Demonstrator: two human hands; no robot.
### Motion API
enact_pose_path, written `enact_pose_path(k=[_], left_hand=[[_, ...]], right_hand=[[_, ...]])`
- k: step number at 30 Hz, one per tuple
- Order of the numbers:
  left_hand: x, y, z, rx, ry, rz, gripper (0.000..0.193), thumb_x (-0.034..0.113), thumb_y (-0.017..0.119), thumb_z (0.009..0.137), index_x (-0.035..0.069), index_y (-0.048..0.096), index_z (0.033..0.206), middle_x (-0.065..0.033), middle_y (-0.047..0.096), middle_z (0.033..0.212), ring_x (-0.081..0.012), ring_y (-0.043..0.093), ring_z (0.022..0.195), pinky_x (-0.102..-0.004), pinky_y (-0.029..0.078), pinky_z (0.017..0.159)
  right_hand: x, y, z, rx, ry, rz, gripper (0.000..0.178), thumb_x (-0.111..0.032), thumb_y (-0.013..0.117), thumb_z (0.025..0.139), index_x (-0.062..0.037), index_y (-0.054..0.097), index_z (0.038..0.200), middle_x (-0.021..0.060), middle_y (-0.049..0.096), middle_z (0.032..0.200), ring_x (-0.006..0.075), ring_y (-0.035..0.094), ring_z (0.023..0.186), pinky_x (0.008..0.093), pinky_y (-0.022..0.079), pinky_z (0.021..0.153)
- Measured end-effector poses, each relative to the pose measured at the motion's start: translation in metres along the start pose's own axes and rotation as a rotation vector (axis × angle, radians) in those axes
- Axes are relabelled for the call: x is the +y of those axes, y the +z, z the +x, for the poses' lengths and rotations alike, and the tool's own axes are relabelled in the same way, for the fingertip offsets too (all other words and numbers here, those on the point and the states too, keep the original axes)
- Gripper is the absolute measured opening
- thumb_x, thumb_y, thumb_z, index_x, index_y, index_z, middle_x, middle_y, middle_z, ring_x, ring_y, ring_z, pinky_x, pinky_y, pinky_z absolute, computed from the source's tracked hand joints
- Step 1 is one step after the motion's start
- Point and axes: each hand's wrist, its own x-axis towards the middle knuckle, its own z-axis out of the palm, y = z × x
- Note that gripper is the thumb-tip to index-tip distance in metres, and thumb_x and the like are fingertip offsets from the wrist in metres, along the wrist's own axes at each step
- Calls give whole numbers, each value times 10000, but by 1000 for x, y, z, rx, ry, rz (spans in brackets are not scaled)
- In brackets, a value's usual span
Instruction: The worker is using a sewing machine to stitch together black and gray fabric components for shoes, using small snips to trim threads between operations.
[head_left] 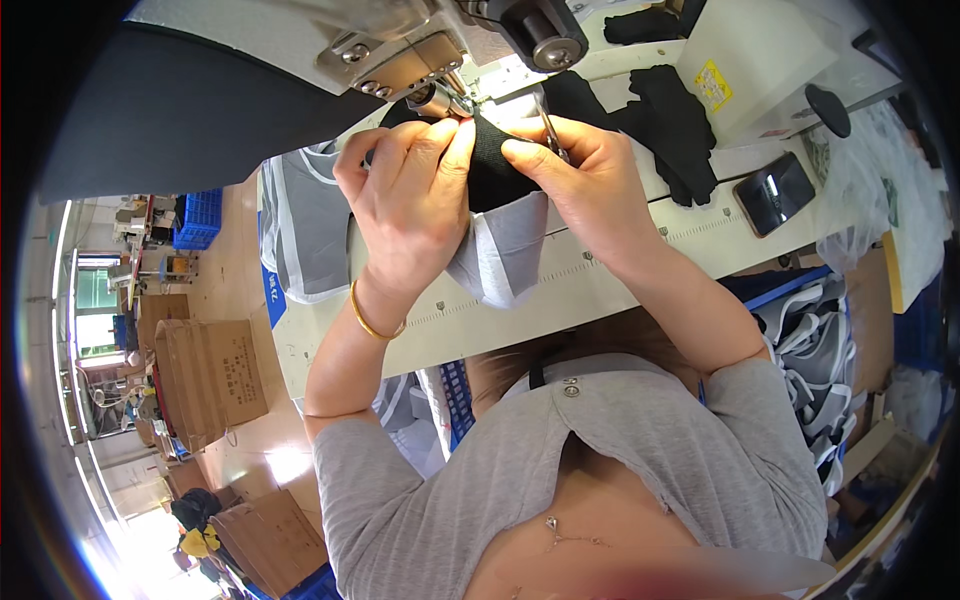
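Under the head of a sewing machine [410, 65] I hold a black ribbed knit cuff [490, 170] joined to a light grey fabric piece [505, 250]. The fingers of my left hand [410, 195] are bunched on the cuff's left side, close to the presser foot. My right hand [590, 180] pinches the cuff's right edge between thumb and fingers. A pair of small metal thread snips [552, 130] sticks up from that same hand, its grip partly hidden. The grey piece hangs toward me over the pale machine table [440, 320].
Black knit pieces [670, 130] lie right of the machine, near a phone [773, 194] and clear plastic bags [870, 180]. Grey pieces with white edging [305, 225] are stacked at the left. More fill a blue crate [815, 350] at lower right. A cardboard box [205, 380] stands on the floor.
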Motion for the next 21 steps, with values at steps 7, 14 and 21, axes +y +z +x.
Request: enact_pose_path(k=[7,14,21], left_hand=[[-8,3,-2,14,-5,-37,272,16,678,676,57,723,941,1,674,908,-150,620,883,-380,368,917],[-2,-4,-14,76,-332,-230,262,24,706,779,35,696,1040,-61,678,978,-192,627,932,-378,406,948],[-45,-1,-33,78,-1549,-1669,264,-57,567,885,-60,613,1145,-118,671,1104,-182,636,1028,-267,472,929]], right_hand=[[-6,2,0,5,-33,-134,187,-147,631,885,31,668,930,-33,514,610,17,404,605,234,354,519],[-9,3,-2,32,-23,-166,187,-156,635,880,28,666,905,-29,497,591,23,395,587,244,345,508],[-3,-3,3,24,-23,-280,197,-174,650,865,20,643,830,-3,493,576,48,421,564,261,360,513]])
